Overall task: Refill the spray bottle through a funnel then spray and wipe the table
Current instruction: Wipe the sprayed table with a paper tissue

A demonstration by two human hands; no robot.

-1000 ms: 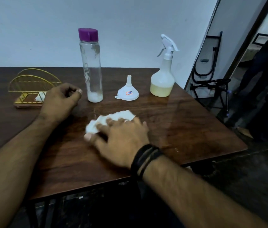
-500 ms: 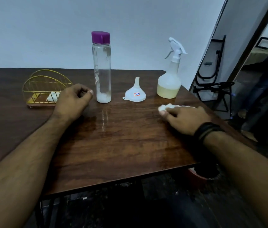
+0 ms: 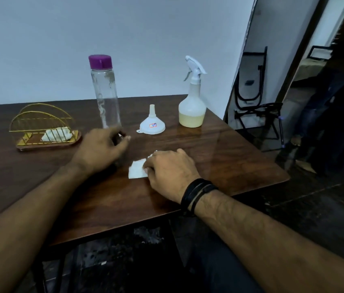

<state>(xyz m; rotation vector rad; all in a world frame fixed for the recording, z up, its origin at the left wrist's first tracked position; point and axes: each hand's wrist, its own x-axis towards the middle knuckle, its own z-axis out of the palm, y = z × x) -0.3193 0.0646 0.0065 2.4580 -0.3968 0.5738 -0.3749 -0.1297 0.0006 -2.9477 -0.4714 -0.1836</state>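
A white tissue [image 3: 137, 171] lies flat on the dark wooden table [image 3: 230, 153], pressed down under the fingers of my right hand [image 3: 170, 172]. My left hand [image 3: 101, 150] rests on the table as a loose fist, just in front of the clear bottle with a purple cap [image 3: 104, 89]. A white funnel [image 3: 152, 123] stands upside down behind my hands. The spray bottle [image 3: 192, 98], about a quarter full of yellowish liquid, stands upright at the back right with its nozzle on.
A gold wire napkin holder [image 3: 44, 127] with a crumpled tissue inside sits at the back left. A white wall runs behind the table. A black folding chair [image 3: 259, 106] and a person's legs stand in the dark area to the right.
My right hand has slid the tissue from the right side of the table back toward the middle. My left hand has stayed put near the clear bottle.
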